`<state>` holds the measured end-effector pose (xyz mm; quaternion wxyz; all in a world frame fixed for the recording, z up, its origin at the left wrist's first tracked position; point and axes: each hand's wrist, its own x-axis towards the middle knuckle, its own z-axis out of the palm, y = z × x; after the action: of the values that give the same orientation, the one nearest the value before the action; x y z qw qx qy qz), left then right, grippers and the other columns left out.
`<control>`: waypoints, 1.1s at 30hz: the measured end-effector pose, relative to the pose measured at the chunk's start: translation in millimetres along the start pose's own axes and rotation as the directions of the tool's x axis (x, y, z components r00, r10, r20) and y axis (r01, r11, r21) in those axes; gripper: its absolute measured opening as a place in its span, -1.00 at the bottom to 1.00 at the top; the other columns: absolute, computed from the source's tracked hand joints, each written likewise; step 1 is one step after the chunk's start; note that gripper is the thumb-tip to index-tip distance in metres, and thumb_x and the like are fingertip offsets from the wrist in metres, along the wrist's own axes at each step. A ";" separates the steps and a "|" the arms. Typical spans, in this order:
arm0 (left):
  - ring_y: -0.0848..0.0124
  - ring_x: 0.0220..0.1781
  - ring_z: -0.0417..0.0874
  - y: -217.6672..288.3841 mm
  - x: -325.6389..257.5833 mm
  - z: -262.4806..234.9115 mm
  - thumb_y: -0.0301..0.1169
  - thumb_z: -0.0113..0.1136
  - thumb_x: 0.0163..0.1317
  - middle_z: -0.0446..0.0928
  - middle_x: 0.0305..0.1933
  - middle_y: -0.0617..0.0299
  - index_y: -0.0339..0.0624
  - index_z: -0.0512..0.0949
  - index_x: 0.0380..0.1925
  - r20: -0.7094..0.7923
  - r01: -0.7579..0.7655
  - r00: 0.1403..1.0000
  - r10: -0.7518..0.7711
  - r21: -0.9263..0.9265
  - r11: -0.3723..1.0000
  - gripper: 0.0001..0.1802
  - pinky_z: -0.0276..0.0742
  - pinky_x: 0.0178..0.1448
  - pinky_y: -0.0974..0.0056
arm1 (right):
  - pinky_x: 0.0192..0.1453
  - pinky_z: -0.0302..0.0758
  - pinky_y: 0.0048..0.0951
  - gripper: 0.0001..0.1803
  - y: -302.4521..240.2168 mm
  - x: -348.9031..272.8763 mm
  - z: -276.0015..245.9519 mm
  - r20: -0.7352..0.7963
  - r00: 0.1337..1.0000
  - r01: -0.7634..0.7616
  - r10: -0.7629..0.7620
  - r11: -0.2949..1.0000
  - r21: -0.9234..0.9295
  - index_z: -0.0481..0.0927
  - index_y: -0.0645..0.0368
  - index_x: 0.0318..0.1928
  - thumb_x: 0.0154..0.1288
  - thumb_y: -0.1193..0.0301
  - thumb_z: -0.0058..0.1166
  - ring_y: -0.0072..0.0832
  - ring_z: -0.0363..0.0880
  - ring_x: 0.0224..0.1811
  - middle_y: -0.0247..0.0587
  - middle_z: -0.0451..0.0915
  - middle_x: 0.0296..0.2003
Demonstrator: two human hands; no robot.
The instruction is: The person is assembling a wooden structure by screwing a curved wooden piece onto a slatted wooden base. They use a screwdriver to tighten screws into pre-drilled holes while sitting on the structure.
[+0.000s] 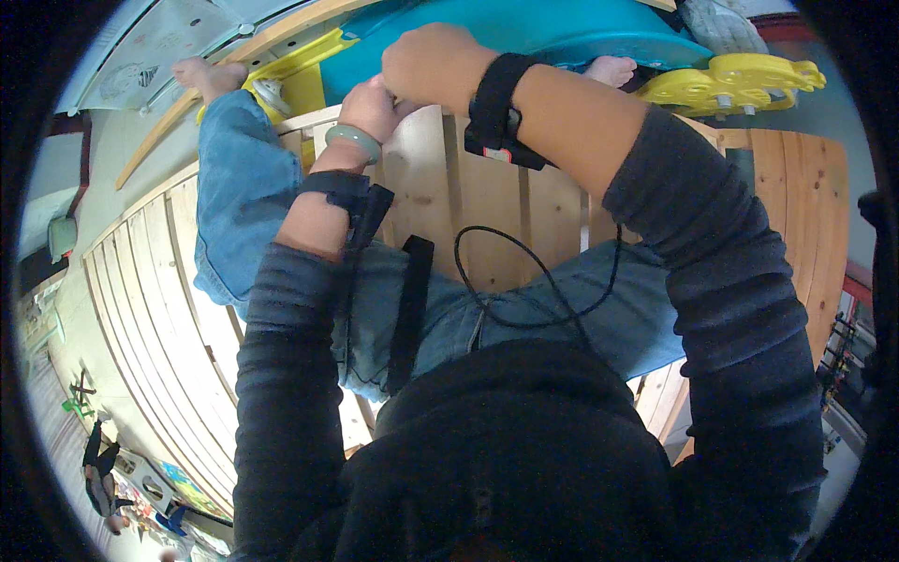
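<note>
My left hand (368, 110) and my right hand (433, 64) meet in front of me, just left of the middle, over the near edge of a blue plastic surface (543, 28). Both are closed, with their fingers bent and drawn together. Whatever lies between them, if anything, is hidden by the fingers. A pale green bangle (353, 140) circles my left wrist. Black straps with small devices wrap both forearms, one being the right wrist strap (496, 103). A black cable (534, 323) loops across my lap.
Under me is a slatted wooden platform (169, 272). A yellow plastic piece (726, 82) with rounded lobes lies at the far right, beside the blue surface. Another yellow part (300, 70) is at the far left. A person (101, 478) is in the background at lower left.
</note>
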<state>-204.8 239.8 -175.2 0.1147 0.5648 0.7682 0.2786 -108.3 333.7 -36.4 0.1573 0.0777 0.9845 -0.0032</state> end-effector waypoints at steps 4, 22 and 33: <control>0.00 -0.24 0.61 -1.1 6.5 -10.3 -0.10 0.31 0.06 0.60 -0.27 -0.04 -0.13 0.60 -0.26 0.162 0.105 0.978 -0.130 0.156 0.982 -0.63 0.54 -0.15 0.08 | -0.10 0.57 -0.14 -0.60 7.3 4.7 -0.9 -0.058 0.975 0.211 -0.215 0.975 -0.070 0.56 0.06 -0.02 0.11 0.22 0.13 -0.11 0.63 -0.13 0.04 0.59 -0.12; 0.02 -0.17 0.61 8.2 -7.0 -21.8 -0.19 0.25 0.14 0.61 -0.23 0.01 -0.05 0.61 -0.25 0.226 -0.085 0.970 0.087 -0.016 0.996 -0.75 0.54 -0.10 0.09 | -0.33 0.50 -0.18 -0.80 11.6 -7.4 -4.7 0.029 0.907 0.417 -0.419 0.907 0.067 0.46 0.14 -0.20 0.17 0.38 0.10 -0.08 0.61 -0.35 -0.01 0.59 -0.44; 0.10 -0.39 0.61 3.8 0.9 -25.8 -0.02 0.35 0.02 0.58 -0.44 0.03 -0.18 0.58 -0.31 0.149 0.050 0.988 -0.037 -0.087 0.995 -0.55 0.52 -0.27 0.15 | -0.15 0.58 -0.13 -0.65 14.0 3.6 6.7 -0.124 0.962 0.236 -0.244 0.969 -0.077 0.57 0.00 -0.11 0.17 0.11 0.06 -0.13 0.65 -0.20 0.00 0.64 -0.24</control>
<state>-214.7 233.7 -151.8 0.2026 0.5611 0.7565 0.2680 -107.4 347.9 -43.7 0.0925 -0.0471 0.9945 0.0130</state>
